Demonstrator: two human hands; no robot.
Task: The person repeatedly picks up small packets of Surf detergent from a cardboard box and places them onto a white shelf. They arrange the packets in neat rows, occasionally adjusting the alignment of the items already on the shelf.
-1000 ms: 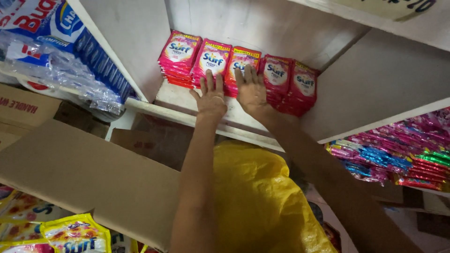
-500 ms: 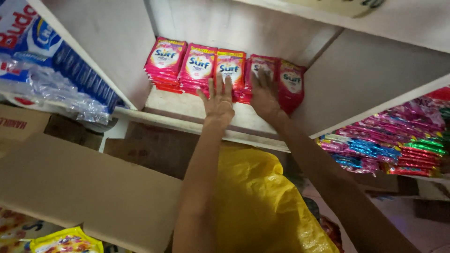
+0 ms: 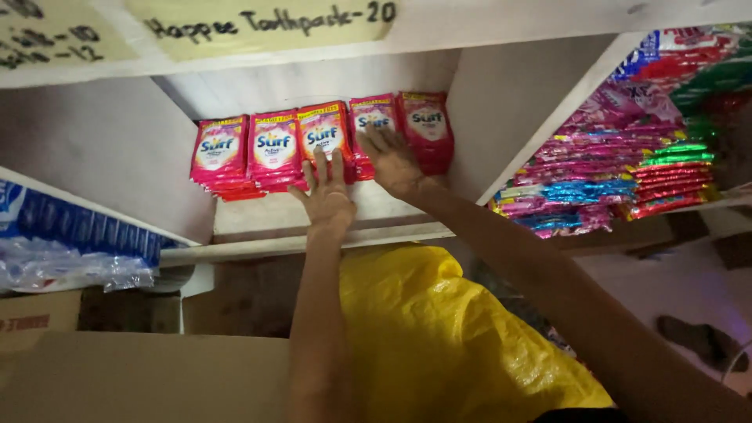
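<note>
Head view: white shelf (image 3: 258, 223) holds a row of pink sachet stacks (image 3: 274, 149) leaning upright against the back wall, faces outward, long axis vertical, probably for display. Left hand (image 3: 327, 196) lies flat, fingers spread, on a middle stack; right hand (image 3: 394, 160) likewise presses the next. Yellow bag (image 3: 439, 345) below.

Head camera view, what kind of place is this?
Probably a small shop's stockroom or shelving: pink sachet packs lined up on a white shelf, stacked bright sachets alongside, and handwritten paper labels above. Both hands press the packs.
</note>
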